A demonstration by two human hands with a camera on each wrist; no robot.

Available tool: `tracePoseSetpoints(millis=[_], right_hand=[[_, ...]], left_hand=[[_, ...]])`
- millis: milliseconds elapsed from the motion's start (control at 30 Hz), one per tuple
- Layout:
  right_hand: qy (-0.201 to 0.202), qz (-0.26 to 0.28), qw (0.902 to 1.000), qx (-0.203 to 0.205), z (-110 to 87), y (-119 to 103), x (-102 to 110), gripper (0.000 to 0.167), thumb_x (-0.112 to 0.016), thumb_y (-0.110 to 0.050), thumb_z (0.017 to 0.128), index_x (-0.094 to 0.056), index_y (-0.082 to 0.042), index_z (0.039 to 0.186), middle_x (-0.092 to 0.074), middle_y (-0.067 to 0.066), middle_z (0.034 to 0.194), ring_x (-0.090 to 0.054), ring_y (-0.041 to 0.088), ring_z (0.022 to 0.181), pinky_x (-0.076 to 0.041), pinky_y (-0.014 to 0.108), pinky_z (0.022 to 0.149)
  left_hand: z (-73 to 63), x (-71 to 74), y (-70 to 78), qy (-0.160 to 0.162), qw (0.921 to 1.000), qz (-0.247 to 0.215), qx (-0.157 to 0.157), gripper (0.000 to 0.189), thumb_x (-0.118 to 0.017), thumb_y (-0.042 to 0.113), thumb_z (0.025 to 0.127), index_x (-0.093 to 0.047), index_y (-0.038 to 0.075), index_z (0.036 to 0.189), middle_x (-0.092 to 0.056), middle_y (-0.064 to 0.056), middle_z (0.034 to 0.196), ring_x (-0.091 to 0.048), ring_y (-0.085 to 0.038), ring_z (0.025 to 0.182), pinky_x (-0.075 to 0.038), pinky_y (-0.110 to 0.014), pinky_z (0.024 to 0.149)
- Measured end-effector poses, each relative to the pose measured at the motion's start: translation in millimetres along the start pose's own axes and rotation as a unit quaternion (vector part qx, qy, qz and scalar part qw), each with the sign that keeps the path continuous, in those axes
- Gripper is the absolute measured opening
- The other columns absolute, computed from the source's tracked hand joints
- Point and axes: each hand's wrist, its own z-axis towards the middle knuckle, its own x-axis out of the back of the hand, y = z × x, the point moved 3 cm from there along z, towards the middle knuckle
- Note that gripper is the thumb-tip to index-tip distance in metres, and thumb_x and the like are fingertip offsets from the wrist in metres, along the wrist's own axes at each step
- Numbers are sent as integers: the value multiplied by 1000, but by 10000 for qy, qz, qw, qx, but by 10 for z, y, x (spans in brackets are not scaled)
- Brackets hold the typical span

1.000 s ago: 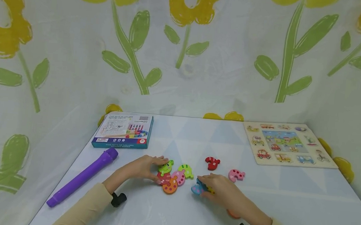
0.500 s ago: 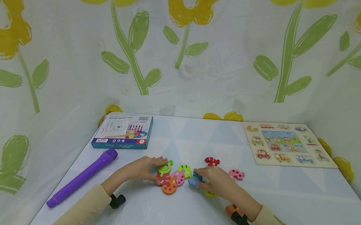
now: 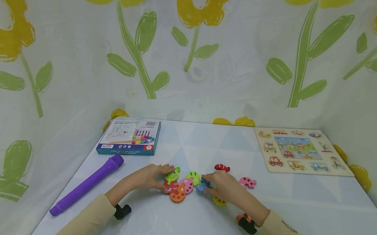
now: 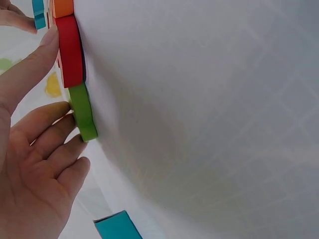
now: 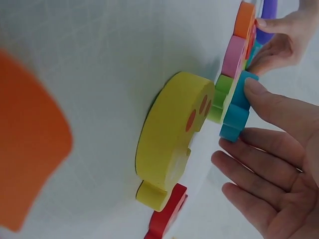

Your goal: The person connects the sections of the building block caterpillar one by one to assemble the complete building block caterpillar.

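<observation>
My left hand (image 3: 148, 177) holds the left end of a joined row of wooden number puzzle pieces. Its thumb touches the red piece numbered 2 (image 3: 170, 187), and its fingers touch the edge of the green smiling head piece (image 4: 82, 112). An orange piece numbered 3 (image 3: 178, 194), a pink piece (image 3: 186, 186) and a light green striped piece (image 3: 193, 178) continue the row. My right hand (image 3: 227, 189) pinches a blue puzzle piece (image 5: 236, 112) between thumb and fingers, right beside the green striped piece. Whether those two interlock cannot be told.
Loose around the right hand lie a yellow piece (image 5: 172, 132), a red striped piece (image 3: 222, 167), a pink spotted piece (image 3: 247, 182) and an orange piece (image 5: 30, 144). A purple stick (image 3: 86, 185) and a boxed toy (image 3: 128, 136) lie left; a picture board (image 3: 302, 151) lies back right.
My right hand has moved left and slightly away from me with the blue piece, up to the green striped piece. This uncovers the yellow piece. The left hand stays nearly still.
</observation>
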Motion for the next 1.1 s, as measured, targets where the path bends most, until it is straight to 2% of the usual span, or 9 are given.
tracePoseSetpoints(millis=[333, 900, 1100], right_hand=[[98, 67, 9998, 184, 18, 22, -13, 44, -81, -24, 79, -70, -1, 116, -71, 11, 109, -67, 22, 101, -57, 31, 78], [9, -63, 9982, -602, 107, -23, -50, 46, -83, -29, 75, -72, -5, 113, -72, 9, 107, -66, 22, 100, -56, 33, 82], [-103, -40, 9981, -610, 117, -19, -100, 47, -84, -29, 74, -72, -4, 112, -72, 9, 107, -66, 22, 100, -56, 33, 82]], left_hand=[[8, -18, 20, 35, 10000, 15, 6, 75, -78, 34, 81, -45, 14, 145, -40, -4, 150, -29, -26, 141, -31, -48, 110], [-16, 18, 48, 74, 9999, 64, 55, 75, -79, 32, 80, -45, 14, 145, -40, -3, 150, -29, -26, 141, -31, -47, 111], [-24, 3, 41, 50, 9999, 3, 105, 76, -79, 32, 80, -45, 14, 145, -40, -3, 150, -29, -26, 141, -30, -48, 111]])
